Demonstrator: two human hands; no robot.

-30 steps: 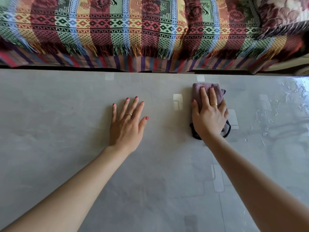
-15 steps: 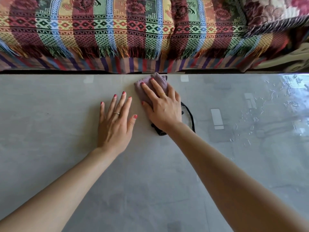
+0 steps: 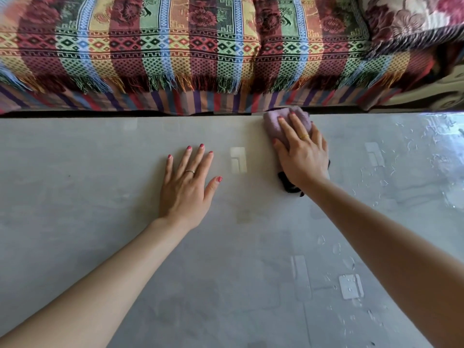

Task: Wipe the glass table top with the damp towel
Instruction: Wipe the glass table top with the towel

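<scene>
Glass table (image 3: pixel 105 247): grey, glossy. Towel (image 3: pixel 275 124) flat at far edge, right of centre, right hand (image 3: pixel 302 159) pressing it. Left hand (image 3: pixel 187 189) flat on glass, fingers spread, left of towel. Water drops (image 3: pixel 437 156) scattered on right side.

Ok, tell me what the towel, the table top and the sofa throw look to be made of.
Towel: soft mauve terry or microfibre by its fuzzy nap, with a black edge; fibre uncertain.
Table top: glossy clear glass, given its reflections and beaded water droplets, over a matte grey, stone-like surface.
Sofa throw: woven striped cloth, seemingly cotton or a blend, with a tasselled fringe.
</scene>
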